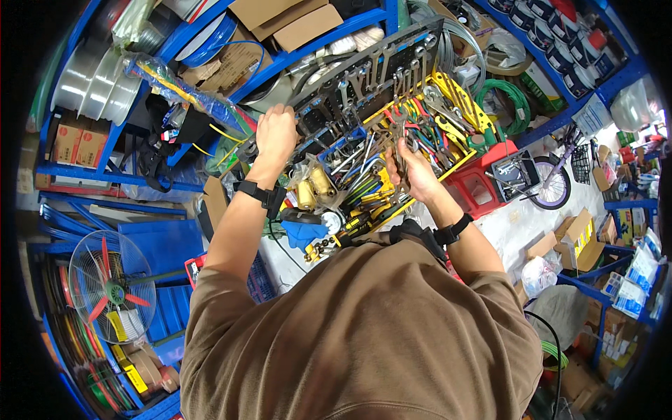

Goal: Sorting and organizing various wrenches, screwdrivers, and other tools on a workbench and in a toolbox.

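Note:
My right hand [414, 169] is closed around a metal wrench [399, 126], its head pointing up over a box of hand tools. My left hand [277, 131] is up at the left end of a dark tool board [318, 105], fingers curled; whatever they grip is hidden. Several wrenches [376, 68] hang in rows on that board. Below it, the yellow-edged tool box [458, 162] is packed with pliers [413, 115], screwdrivers [357, 203] and other tools. Brass-coloured cylinders [318, 183] in clear plastic lie between my two arms.
Blue shelving [140, 178] with wire spools [94, 84] and cartons stands left. A caged fan [112, 287] is at lower left. To the right are a red stool [476, 185], a bicycle wheel [549, 183] and open cardboard boxes [577, 241]. A green coil [514, 105] sits at the back.

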Tool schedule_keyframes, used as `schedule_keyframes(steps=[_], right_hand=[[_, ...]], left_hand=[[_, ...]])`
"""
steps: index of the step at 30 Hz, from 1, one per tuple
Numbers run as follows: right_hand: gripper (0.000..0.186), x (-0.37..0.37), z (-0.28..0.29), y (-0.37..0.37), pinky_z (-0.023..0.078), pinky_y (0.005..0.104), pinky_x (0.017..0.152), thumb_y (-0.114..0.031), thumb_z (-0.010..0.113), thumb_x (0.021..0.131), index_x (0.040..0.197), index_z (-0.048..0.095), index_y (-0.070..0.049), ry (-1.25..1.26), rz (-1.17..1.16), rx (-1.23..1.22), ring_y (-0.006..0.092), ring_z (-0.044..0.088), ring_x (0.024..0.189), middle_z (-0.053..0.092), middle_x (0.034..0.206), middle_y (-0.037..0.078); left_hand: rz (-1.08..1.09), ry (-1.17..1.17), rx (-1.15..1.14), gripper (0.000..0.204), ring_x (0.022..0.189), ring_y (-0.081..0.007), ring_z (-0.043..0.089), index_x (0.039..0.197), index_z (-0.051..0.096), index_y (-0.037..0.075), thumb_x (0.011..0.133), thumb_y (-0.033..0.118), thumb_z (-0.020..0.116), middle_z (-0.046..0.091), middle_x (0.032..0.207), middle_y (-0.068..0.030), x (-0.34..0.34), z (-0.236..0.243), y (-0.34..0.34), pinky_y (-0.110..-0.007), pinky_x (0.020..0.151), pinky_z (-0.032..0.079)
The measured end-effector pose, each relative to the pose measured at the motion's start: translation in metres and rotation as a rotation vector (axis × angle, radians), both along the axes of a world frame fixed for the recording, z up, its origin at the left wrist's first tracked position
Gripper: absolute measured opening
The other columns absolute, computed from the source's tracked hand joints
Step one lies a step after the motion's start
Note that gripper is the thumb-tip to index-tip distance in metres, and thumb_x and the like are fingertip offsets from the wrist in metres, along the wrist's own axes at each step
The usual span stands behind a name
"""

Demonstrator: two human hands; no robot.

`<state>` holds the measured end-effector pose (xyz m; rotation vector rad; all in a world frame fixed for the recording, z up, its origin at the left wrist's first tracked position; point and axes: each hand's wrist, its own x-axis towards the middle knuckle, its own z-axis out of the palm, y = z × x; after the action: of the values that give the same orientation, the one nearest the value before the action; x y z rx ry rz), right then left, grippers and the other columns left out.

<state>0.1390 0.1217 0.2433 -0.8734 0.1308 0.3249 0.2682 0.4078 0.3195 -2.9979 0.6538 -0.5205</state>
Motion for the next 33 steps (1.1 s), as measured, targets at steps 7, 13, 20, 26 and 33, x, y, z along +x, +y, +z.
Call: schedule_keyframes(steps=[7, 13, 20, 26, 33], right_hand=[[0.048, 0.007, -0.010, 0.005, 0.052, 0.0303, 0.059, -0.050, 0.048, 0.106, 0.101, 0.058, -0.003, -0.007, 0.021, -0.033, 0.0203, 0.064, 0.065, 0.063, 0.075, 0.008], [0.046, 0.031, -0.019, 0.008, 0.061, 0.0393, 0.080, -0.041, 0.045, 0.109, 0.107, 0.055, 0.004, -0.140, -0.066, 0.000, 0.0357, 0.074, 0.094, 0.070, 0.100, 0.025], [0.050, 0.029, -0.018, -0.009, 0.060, 0.0417, 0.088, -0.044, 0.043, 0.109, 0.125, 0.053, 0.002, -0.093, 0.289, -0.068, 0.0309, 0.073, 0.100, 0.072, 0.109, 0.023], [0.066, 0.029, -0.020, -0.049, 0.040, 0.0268, 0.049, -0.064, 0.045, 0.102, 0.124, 0.053, -0.002, -0.134, 0.472, -0.038, 0.0117, 0.050, 0.054, 0.056, 0.071, 0.004], [0.029, 0.034, -0.043, -0.111, 0.034, 0.0257, 0.048, -0.032, 0.058, 0.106, 0.091, 0.049, -0.009, -0.086, 0.424, -0.136, 0.0085, 0.039, 0.051, 0.042, 0.061, -0.003]], left_hand=[[-0.156, -0.111, -0.121, 0.010, 0.085, -0.0373, 0.066, 0.085, 0.067, 0.001, 0.082, 0.008, 0.074, 0.066, 0.085, -0.0163, -0.024, 0.019, -0.007, -0.048, 0.075, 0.051], [-0.300, 0.519, -0.339, 0.013, 0.083, -0.0350, 0.068, 0.090, 0.072, -0.003, 0.080, 0.006, 0.075, 0.068, 0.085, -0.0168, -0.044, 0.066, -0.038, -0.042, 0.075, 0.054], [-0.215, 0.960, -0.674, 0.018, 0.072, -0.0112, 0.064, 0.096, 0.073, -0.002, 0.084, 0.009, 0.079, 0.072, 0.079, -0.0075, -0.029, 0.018, -0.089, -0.030, 0.069, 0.051], [-0.133, 0.922, -0.756, 0.019, 0.069, -0.0087, 0.058, 0.097, 0.073, 0.001, 0.085, 0.013, 0.081, 0.068, 0.074, -0.0033, -0.026, 0.002, -0.136, -0.029, 0.065, 0.048], [-0.027, 0.340, -0.633, 0.048, 0.081, -0.0220, 0.068, 0.114, 0.064, 0.000, 0.082, 0.027, 0.085, 0.070, 0.101, -0.0136, -0.034, -0.020, -0.175, -0.036, 0.071, 0.055]])
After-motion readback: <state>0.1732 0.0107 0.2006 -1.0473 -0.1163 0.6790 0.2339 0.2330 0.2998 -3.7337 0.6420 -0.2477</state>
